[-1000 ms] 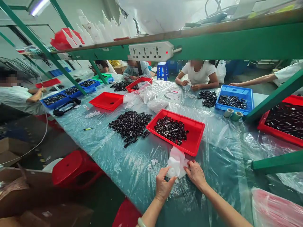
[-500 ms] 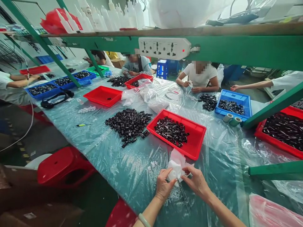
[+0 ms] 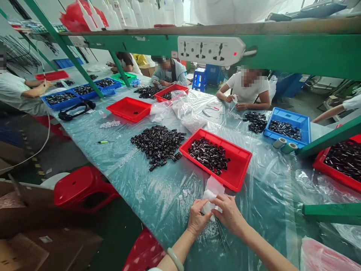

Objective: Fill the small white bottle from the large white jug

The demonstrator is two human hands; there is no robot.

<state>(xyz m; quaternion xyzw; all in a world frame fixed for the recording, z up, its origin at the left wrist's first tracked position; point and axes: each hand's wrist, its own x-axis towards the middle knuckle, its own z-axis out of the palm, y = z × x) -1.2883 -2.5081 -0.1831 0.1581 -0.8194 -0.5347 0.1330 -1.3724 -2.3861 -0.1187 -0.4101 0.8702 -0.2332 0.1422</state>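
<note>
Low in the view, my left hand (image 3: 197, 216) pinches the near left side of a crumpled white sheet (image 3: 210, 195), thin like paper or film. My right hand (image 3: 229, 212) grips the same sheet from the right, its fingers reaching over the top close to my left fingertips. A pair of tweezers (image 3: 222, 233) lies on the table under my hands, its upper end hidden. White crumbs surround it, and a few small white pieces (image 3: 184, 194) lie to the left. Beyond the sheet stands a red tray (image 3: 238, 165) partly filled with small black parts (image 3: 207, 154).
A heap of black parts (image 3: 158, 145) lies left of the tray. A green shelf beam with a power strip (image 3: 210, 51) crosses overhead. Another red tray (image 3: 128, 109) and a blue tray (image 3: 306, 128) stand farther back. Several people sit around the table. A red stool (image 3: 76, 188) is at left.
My right hand has come nearer my left, its fingers now over the sheet. The view has shifted slightly. At the right, another person's outstretched hand has dropped out of sight behind the blue tray.
</note>
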